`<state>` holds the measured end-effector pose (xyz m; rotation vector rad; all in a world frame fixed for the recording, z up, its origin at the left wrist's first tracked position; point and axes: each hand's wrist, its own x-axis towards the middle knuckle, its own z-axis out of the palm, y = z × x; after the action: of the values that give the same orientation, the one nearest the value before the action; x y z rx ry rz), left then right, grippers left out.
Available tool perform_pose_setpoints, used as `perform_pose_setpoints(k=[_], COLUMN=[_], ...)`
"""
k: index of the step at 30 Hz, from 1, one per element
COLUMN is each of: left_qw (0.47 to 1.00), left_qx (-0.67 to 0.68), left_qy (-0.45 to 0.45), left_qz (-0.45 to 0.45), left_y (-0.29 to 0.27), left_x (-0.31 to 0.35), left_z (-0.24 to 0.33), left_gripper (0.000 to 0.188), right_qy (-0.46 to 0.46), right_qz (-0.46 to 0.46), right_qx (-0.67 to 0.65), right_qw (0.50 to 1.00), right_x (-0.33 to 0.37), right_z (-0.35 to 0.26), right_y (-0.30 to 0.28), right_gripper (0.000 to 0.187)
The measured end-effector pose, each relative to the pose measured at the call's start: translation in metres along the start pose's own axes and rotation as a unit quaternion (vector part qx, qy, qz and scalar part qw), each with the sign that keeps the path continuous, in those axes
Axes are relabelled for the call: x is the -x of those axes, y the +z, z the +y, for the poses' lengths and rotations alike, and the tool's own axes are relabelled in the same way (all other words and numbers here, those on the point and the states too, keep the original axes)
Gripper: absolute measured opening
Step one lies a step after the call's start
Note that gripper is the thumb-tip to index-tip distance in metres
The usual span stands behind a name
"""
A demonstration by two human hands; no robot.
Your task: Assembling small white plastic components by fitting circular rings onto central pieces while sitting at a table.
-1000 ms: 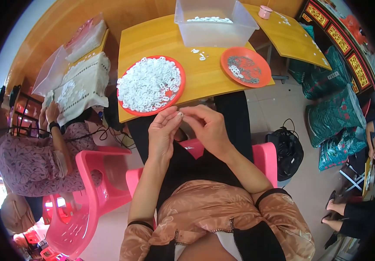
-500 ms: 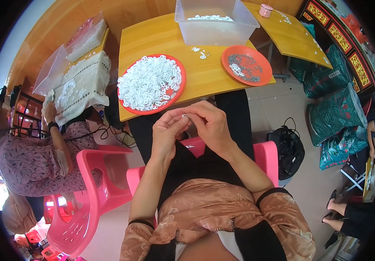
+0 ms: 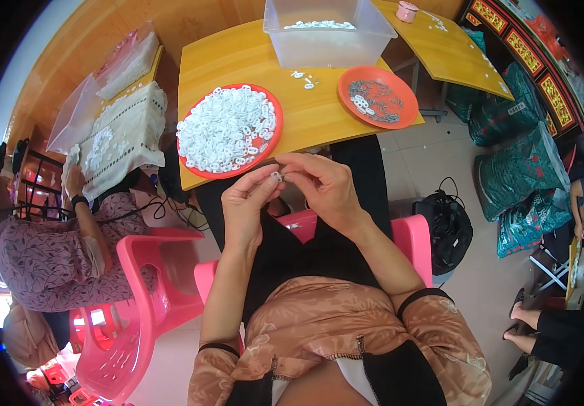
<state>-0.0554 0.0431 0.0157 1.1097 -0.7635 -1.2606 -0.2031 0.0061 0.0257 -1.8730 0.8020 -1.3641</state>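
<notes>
Above my lap, close to the table's front edge, my left hand (image 3: pixel 246 203) pinches a small white plastic piece (image 3: pixel 276 176) between thumb and fingertips. My right hand (image 3: pixel 327 191) meets it there, its thumb and forefinger closed together beside the piece; whatever they hold is too small to make out. Just beyond my left hand, a red round tray (image 3: pixel 278 128) is heaped with white oval plastic pieces (image 3: pixel 224 127) that have holes in them. An orange plate (image 3: pixel 406 108) farther right carries small grey metal parts (image 3: pixel 373 90) and several white pieces.
A clear plastic bin (image 3: pixel 329 47) with white pieces stands at the table's (image 3: pixel 224 64) back. Pink chairs (image 3: pixel 144 304) are beside and under me. Left, another person (image 3: pixel 69 243) sits at a cloth-covered table. Green sacks (image 3: pixel 519 169) and a black bag (image 3: pixel 444 230) lie right.
My hands have drawn slightly apart, and more of the white piece shows between the fingertips. The whole view has shifted a little, so the table appears farther left.
</notes>
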Motion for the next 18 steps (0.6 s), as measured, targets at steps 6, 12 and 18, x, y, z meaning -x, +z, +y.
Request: perform_pose_setpoints(k=[6,12,18], left_qw=[1.000,0.999,0.995], left_qx=[-0.003,-0.027,-0.084], left_qy=[-0.003,0.020,0.055], left_qz=[0.001,-0.003,0.003], left_y=[0.0005,0.0010,0.0019], left_x=[0.0002,0.0006,0.0016], left_z=[-0.0006,0.0005,-0.0016], left_gripper=[0.025,0.023,0.021], right_qy=[0.000,-0.033,0.003], right_qz=[-0.005,-0.009,0.018], right_qx=[0.008,0.059,-0.001], right_qw=[1.000,0.998,1.000], right_x=[0.0003,0.0008,0.0020], right_z=[-0.0001,0.0023,0.0024], right_y=[-0.0003,0.0005,0.0047], right_gripper=[0.030,0.029,0.026])
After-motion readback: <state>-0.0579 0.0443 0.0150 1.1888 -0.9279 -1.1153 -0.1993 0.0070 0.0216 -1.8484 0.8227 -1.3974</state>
